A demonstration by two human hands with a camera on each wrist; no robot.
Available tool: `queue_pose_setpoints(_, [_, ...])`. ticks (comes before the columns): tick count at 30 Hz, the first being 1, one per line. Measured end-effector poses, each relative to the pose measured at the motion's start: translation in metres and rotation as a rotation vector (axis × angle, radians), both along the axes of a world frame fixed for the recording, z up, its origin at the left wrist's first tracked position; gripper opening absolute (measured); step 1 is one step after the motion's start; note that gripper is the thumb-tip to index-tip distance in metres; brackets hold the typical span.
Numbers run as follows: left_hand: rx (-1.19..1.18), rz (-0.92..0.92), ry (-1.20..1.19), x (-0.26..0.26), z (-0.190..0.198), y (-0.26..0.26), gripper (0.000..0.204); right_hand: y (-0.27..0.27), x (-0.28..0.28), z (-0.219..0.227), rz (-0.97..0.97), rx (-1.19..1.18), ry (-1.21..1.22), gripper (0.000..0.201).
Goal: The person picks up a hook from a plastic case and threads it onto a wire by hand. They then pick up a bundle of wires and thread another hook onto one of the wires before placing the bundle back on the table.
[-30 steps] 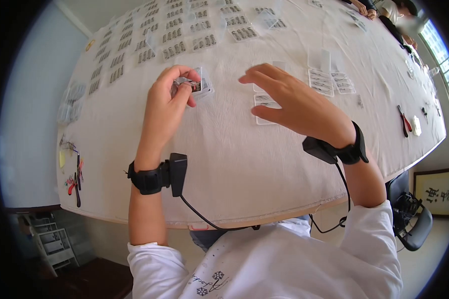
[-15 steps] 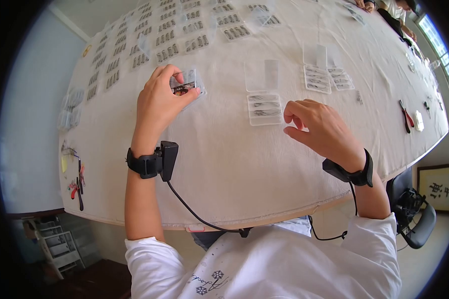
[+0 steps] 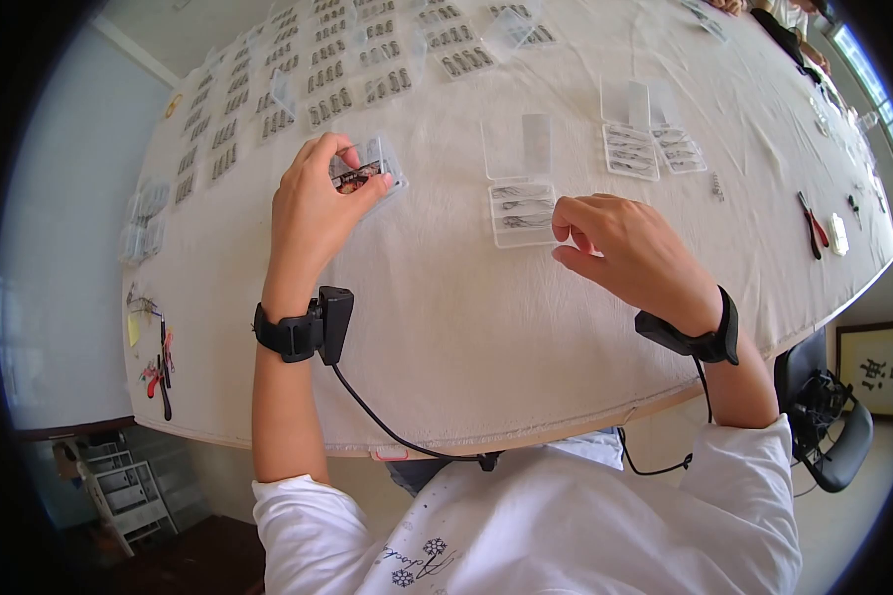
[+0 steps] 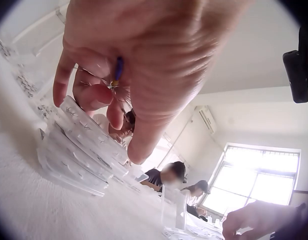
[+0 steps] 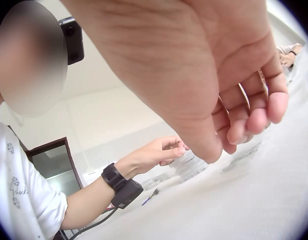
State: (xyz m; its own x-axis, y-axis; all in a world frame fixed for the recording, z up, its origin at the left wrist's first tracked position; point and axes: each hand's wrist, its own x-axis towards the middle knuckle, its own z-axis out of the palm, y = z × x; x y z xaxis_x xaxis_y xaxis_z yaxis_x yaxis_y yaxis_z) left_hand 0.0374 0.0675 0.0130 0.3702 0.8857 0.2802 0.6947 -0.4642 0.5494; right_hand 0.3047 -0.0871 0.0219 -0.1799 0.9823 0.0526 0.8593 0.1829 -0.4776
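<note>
In the head view my left hand [image 3: 313,203] grips the edges of a stack of clear plastic boxes [image 3: 392,178], thumb on the near side and fingers across the top. A small item with a blue end [image 4: 119,67] and thin wires shows under the palm in the left wrist view; a dark reddish thing [image 3: 359,178] lies between thumb and fingers. My right hand [image 3: 635,248] hovers with loosely bent fingers at the right edge of an open box [image 3: 524,236], holding nothing. That box has thin dark wire-like pieces in its compartments and its clear lid [image 3: 519,149] folded back.
Two more open boxes [image 3: 630,151] stand farther right. Rows of filled boxes [image 3: 329,104] cover the far left. Red-handled pliers [image 3: 814,228] lie right, other tools [image 3: 159,372] left. Stacked boxes [image 3: 144,223] sit at the left edge. Other people sit at the far right.
My right hand has drawn back right and toward me from above the open box, uncovering it, then edged slightly left. My left hand has spread its thumb and fingers over the stacked boxes.
</note>
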Motion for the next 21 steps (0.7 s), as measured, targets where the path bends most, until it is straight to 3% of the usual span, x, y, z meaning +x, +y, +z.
queue_pose_setpoints(4, [0.253, 0.034, -0.004, 0.0, -0.003, 0.003, 0.031, 0.003, -0.005, -0.001, 0.012, 0.069, 0.035, 0.015])
queue_pose_setpoints(7, [0.023, -0.012, -0.262, 0.01, 0.009, -0.015, 0.026, 0.01, -0.014, 0.006, 0.0, 0.064, 0.125, 0.015])
queue_pose_setpoints(10, [-0.455, -0.216, -0.501, 0.027, 0.012, -0.042, 0.023, 0.017, -0.026, 0.007, -0.017, 0.092, 0.26, 0.016])
queue_pose_setpoints(13, [-0.753, -0.369, -0.632, 0.048, 0.009, -0.071, 0.024, 0.021, -0.037, 0.003, -0.017, 0.179, 0.464, 0.021])
queue_pose_setpoints(17, [-0.787, -0.346, -0.65, 0.058, 0.002, -0.083, 0.029, 0.017, -0.038, 0.003, -0.109, 0.167, 0.522, 0.028])
queue_pose_setpoints(21, [-0.844, -0.371, -0.551, 0.053, -0.002, -0.077, 0.033, 0.017, -0.037, 0.0, -0.09, 0.227, 0.437, 0.022])
